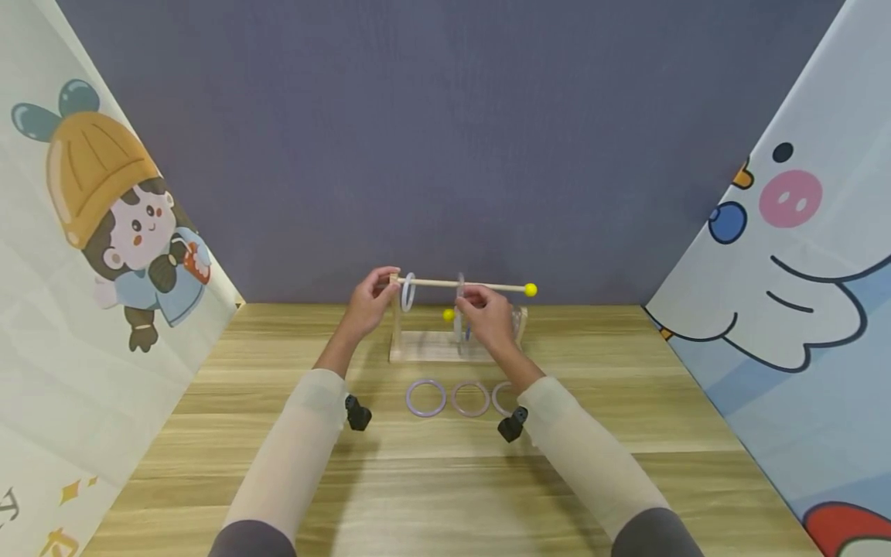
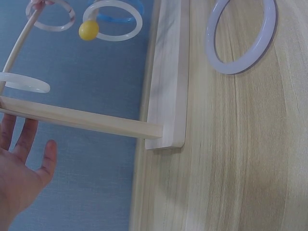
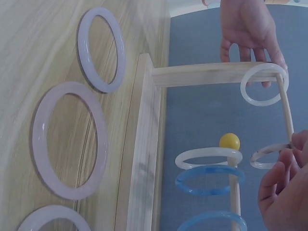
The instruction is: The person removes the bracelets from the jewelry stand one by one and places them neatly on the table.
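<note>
The right hand (image 1: 489,316) pinches a marbled ring (image 2: 57,27) at the upper rod (image 1: 435,283) of the wooden stand (image 1: 426,350), whose post (image 2: 86,117) the left hand (image 1: 366,305) grips near its top, so threading seems in hand, next probably needing a gentle slide postward.

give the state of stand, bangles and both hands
wooden stand: upright
left hand: holding stand's post
right hand: pinching marbled bangle
marbled bangle: around upper rod
upper white bangle: around upper rod
lower white bangle: around lower rod
blue bangles: around lower rod
three tabletop bangles: lying flat

Smooth wooden stand (image 2: 166,77), glossy rings (image 3: 39,139), wood-grained tabletop (image 1: 445,495), matt backdrop (image 1: 445,139)
</note>
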